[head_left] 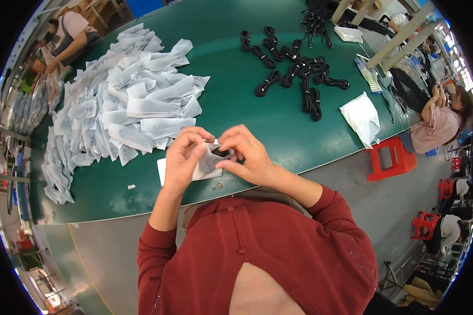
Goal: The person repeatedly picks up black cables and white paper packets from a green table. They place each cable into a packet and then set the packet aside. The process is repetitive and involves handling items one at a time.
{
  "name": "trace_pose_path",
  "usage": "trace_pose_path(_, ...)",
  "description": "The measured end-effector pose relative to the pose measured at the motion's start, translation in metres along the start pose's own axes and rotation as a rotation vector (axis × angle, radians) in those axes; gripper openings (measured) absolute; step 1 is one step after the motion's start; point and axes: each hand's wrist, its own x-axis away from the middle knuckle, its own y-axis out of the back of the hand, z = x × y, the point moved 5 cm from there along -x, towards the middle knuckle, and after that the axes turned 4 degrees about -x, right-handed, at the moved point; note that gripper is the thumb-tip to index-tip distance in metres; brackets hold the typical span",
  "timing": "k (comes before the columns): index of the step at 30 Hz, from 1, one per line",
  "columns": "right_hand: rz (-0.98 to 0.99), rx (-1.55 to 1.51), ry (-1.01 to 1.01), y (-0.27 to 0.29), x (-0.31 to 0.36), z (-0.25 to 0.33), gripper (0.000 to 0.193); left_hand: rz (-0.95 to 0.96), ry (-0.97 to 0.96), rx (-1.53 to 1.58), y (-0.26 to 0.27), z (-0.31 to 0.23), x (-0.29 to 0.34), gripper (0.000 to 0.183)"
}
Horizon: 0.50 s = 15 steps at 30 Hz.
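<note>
- While L hand [183, 157] pinches pale bag [207, 161], R hand [249, 157] curls at its mouth, thumb & index apart; can't tell if gripping
- Blk item [223, 153] in bag's mouth
- Bag nr table [220, 63] front edge
- Bag pile [136, 100] farther L, blk cables [306, 79] farther R

The light is bright and rather even. A soft sheen lies on the green counter [215, 47] toward twelve o'clock. The windows [459, 59] at two o'clock glare white. Toward the picture's rim, straight lines bend strongly.

Heaped pouches [142, 108], coiled cables [315, 102] and co-workers [436, 131] show a factory workshop
</note>
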Motion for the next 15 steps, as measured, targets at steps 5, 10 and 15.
trace_pose_path(5,-0.129,0.513,0.089,0.045,-0.040,-0.039,0.026,-0.370,-0.041,0.213,0.093,-0.026,-0.049,0.024)
trace_pose_path(10,-0.129,1.063,-0.369,0.126,-0.044,-0.145,0.039,-0.644,-0.398,-0.865,0.113,-0.076,-0.050,0.031)
trace_pose_path(15,0.011,1.040,-0.394,0.103,-0.040,-0.136,0.034,0.029,-0.069,-0.804,0.025,0.003,0.008,0.023)
